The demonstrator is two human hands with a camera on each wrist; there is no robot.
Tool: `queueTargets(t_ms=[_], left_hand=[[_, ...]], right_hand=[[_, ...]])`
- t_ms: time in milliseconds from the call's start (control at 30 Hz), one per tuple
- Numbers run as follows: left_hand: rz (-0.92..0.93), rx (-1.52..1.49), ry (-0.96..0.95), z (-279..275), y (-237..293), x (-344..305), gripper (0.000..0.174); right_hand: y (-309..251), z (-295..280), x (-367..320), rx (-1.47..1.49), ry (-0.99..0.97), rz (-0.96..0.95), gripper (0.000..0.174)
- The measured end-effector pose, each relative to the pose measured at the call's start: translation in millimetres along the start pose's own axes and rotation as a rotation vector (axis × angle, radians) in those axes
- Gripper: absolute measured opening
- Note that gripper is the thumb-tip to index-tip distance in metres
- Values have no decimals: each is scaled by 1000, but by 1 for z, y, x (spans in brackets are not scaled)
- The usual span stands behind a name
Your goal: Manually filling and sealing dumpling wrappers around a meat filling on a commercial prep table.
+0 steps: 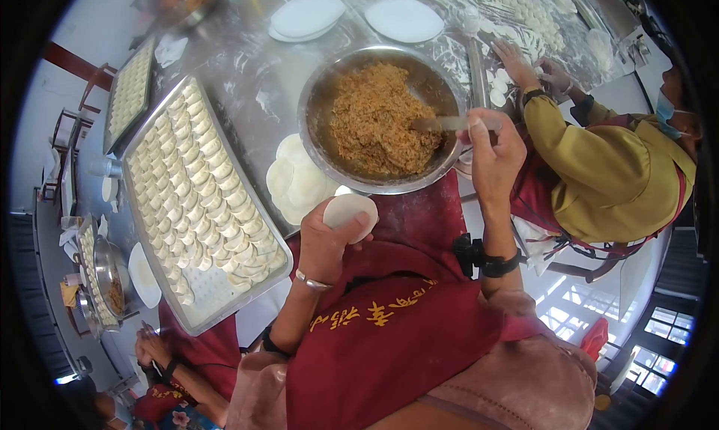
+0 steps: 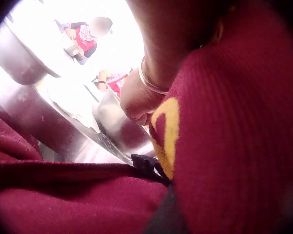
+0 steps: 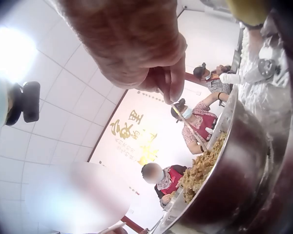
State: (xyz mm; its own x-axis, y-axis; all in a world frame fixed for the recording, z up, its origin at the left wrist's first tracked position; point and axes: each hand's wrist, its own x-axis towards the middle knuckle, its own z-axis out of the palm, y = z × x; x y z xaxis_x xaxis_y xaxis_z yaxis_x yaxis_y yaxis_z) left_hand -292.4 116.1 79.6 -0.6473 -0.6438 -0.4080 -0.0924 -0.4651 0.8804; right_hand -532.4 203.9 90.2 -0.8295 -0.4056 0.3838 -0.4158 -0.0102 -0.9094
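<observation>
The right hand (image 1: 494, 154) pinches a thin flat stick (image 1: 451, 123) between thumb and closed fingertips, the stick reaching over the bowl's rim with its far end at the filling. The left hand (image 1: 322, 243) holds a round wrapper (image 1: 349, 210), pale, thin and smooth, with the thumb laid on its face and the fingers behind; it lies just outside the near edge of the bowl. That bowl (image 1: 318, 123) is of shiny metal, round and deep, and holds a big mound of filling (image 1: 374, 119), orange-brown, moist and crumbly, with bare wall showing around it. Beside the bowl, more wrappers (image 1: 296, 179) lie overlapping in a floppy pile. Left of these, a metal tray (image 1: 213, 286) carries close rows of plump, crescent-shaped dumplings (image 1: 198, 183), its near corner showing a dimpled floor. Beyond is a second tray (image 1: 112, 139), also filled with dumplings. White plates (image 1: 404, 20) stand past the bowl on the flour-dusted table (image 1: 240, 63).
</observation>
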Motion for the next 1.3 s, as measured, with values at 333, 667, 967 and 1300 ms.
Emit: queueTargets(t_ms=[333,667,967,1300], left_hand=[[-14,-169,-46,0,-9,4,32],[-5,-271,-137,-1,-7,6,37],[30,-314,33,-9,6,6,34],[205,-510,61,-15,33,23,38]], right_hand=[[29,42,4,-69,-87,-194,10],[23,38,-10,55,-162,-102,11],[30,45,10,380,-79,388,21],[39,44,11,687,-59,603,22]])
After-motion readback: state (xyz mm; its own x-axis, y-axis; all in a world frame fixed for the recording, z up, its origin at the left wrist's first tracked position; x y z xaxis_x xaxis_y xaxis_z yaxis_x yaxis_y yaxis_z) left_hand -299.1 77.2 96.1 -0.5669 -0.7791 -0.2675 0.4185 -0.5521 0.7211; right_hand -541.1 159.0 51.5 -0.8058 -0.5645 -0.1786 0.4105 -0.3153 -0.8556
